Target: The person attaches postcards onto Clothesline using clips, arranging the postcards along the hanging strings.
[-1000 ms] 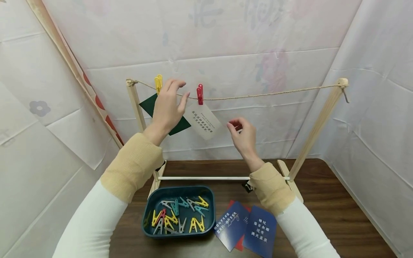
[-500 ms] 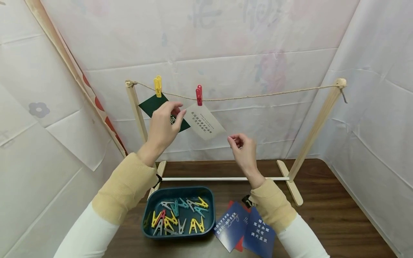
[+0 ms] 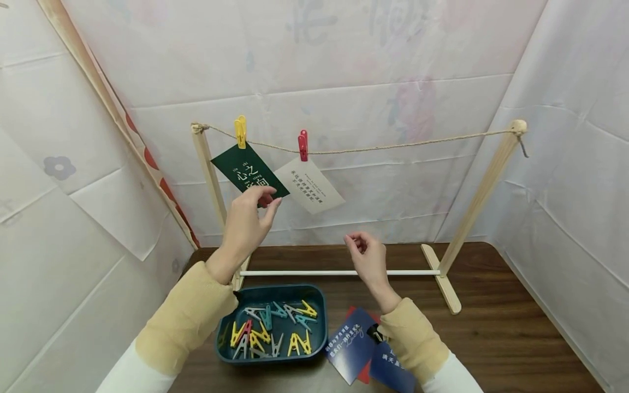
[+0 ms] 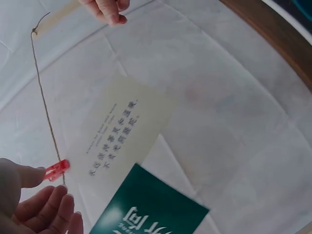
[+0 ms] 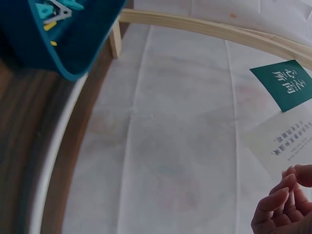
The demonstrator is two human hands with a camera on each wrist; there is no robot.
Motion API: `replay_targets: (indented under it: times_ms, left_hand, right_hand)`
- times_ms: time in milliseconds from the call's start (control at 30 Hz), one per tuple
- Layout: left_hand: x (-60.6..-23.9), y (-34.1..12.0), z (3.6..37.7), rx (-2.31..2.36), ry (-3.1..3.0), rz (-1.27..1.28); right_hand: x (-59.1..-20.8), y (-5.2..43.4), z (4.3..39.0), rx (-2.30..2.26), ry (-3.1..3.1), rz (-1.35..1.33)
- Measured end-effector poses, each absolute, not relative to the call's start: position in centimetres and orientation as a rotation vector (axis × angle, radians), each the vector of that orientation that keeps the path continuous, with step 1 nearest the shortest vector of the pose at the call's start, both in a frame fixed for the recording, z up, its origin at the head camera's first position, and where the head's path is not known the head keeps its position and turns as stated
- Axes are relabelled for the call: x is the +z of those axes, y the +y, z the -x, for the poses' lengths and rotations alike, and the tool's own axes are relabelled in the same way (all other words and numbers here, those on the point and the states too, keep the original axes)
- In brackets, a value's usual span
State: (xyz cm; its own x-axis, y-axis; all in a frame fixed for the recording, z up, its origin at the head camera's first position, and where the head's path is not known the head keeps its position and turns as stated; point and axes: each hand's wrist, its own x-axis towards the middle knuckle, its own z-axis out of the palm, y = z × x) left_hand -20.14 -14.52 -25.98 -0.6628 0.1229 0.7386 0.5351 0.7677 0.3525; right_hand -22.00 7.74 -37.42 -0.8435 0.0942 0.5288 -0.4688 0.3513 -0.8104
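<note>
A dark green card (image 3: pixel 233 166) hangs tilted from the rope (image 3: pixel 373 147) by a yellow clothespin (image 3: pixel 240 131). To its right a cream card (image 3: pixel 314 185) with dark print hangs from a red clothespin (image 3: pixel 303 145). My left hand (image 3: pixel 248 218) is in front of the green card's lower corner, thumb and fingers apart with nothing between them; in the left wrist view the hand overlaps the red clothespin. Lower right of the cream card, my right hand (image 3: pixel 367 259) hovers with its fingers loosely curled and holds nothing.
Wooden posts (image 3: pixel 479 202) carry the rope, joined low down by a white rod (image 3: pixel 304 272). A dark teal basket (image 3: pixel 321 327) holds several clothespins (image 3: pixel 300 343) in yellow, grey, teal and red. Blue cards (image 3: pixel 351 344) lie over a red one beside it, partly under my right sleeve.
Both hands have moved down, away from the rope and the cream card. More of the green card and its white print now shows. The right hand has come off the cream card's corner.
</note>
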Motion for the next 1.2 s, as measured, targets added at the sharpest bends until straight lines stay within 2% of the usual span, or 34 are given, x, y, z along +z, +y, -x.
replay_targets:
  times_ms: [733,1200]
  left_hand:
    - [-34.4,-16.5,17.3,-0.863,-2.504,0.3]
    - [-39.2,-17.2,16.2,-0.901,-2.601,0.241]
  right_hand:
    - [-43.1,7.3,19.7,1.637,-2.32,-0.164]
    - [-46.1,6.5,18.3,1.647,-2.447,-0.163]
